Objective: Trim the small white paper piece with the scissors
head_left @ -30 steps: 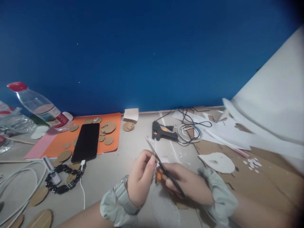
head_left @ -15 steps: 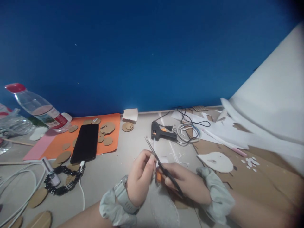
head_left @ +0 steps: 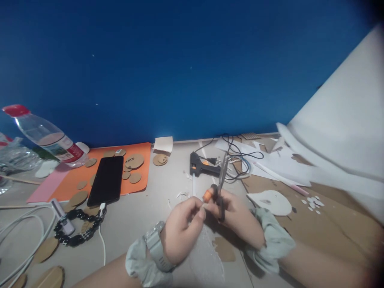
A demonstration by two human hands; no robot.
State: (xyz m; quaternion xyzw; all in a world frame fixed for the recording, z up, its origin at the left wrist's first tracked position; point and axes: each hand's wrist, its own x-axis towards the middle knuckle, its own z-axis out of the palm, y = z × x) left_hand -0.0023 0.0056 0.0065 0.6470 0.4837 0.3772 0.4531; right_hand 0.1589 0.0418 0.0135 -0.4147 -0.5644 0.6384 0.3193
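Note:
Near the middle of the table, my left hand (head_left: 183, 226) has its thumb and fingers pinched together; whatever sits between them is too small or hidden to name. My right hand (head_left: 237, 218) is closed around a pair of scissors (head_left: 222, 176) with black and orange handles, blades pointing up and away from me. The fingertips of both hands meet just left of the handles. Beneath them lies a clear plastic sheet or bag (head_left: 207, 260) on the table. Beyond the hands rests a black hot glue gun (head_left: 207, 165), with small white scraps in front of it.
Cardboard discs, a phone (head_left: 106, 180) and orange paper (head_left: 144, 176) lie left, with a bead bracelet (head_left: 70, 240) and a tilted water bottle (head_left: 54, 138). Right are a white paper cutout (head_left: 273, 202), white bits (head_left: 312, 203) and cardboard (head_left: 336, 232). A blue wall (head_left: 180, 80) stands behind.
The scissors have swung from pointing left and forward to pointing upright in my right hand. My right fingertips now touch the left ones, and the left hand has shifted slightly right and nearer.

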